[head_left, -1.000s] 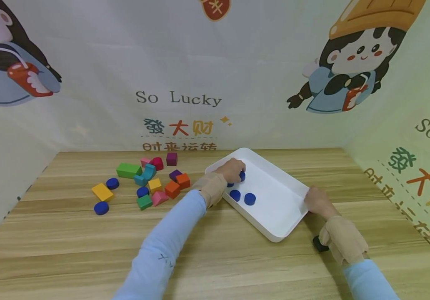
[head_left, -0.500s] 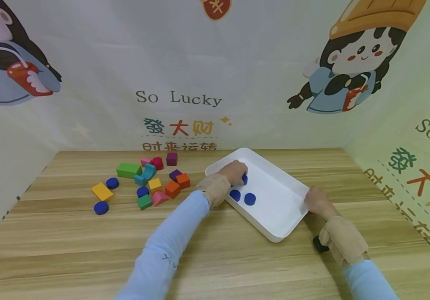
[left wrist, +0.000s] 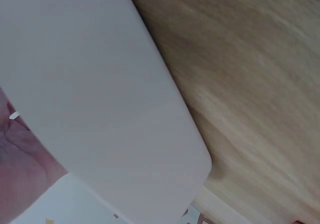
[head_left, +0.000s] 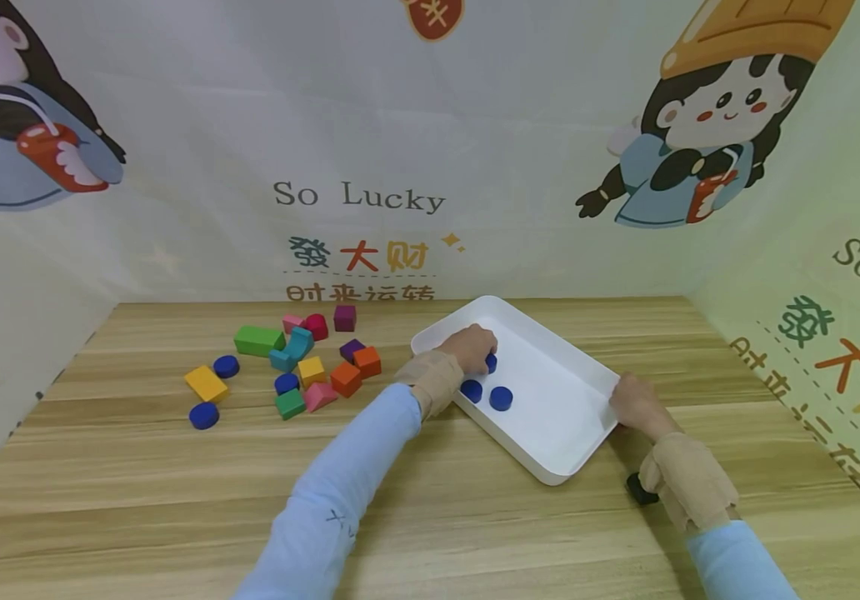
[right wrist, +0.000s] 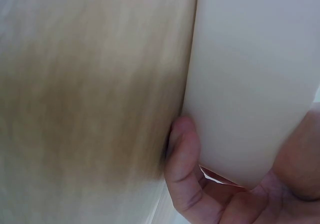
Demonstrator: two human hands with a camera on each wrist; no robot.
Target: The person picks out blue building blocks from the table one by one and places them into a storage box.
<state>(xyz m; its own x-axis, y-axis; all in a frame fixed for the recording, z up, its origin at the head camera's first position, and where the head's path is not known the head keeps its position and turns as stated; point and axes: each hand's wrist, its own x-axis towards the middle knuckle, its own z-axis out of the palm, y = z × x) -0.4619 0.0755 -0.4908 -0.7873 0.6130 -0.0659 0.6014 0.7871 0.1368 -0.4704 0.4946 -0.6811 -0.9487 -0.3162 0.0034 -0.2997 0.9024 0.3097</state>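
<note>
In the head view a white tray stands at an angle on the wooden table. My left hand reaches over its left rim and pinches a blue round block low inside. Two more blue round blocks lie near that hand on the tray floor. My right hand grips the tray's right end. The right wrist view shows its fingers curled against the tray's outer wall. In the left wrist view the tray wall hides most of my left hand.
Left of the tray, several coloured blocks lie loosely grouped, among them a green block, a yellow block, an orange block and a blue round block. A printed cloth hangs behind the wooden table.
My left hand has shifted slightly right and nearer inside the tray with the blue round block, covering another blue block seen earlier. My right hand and the tray have stayed put.
</note>
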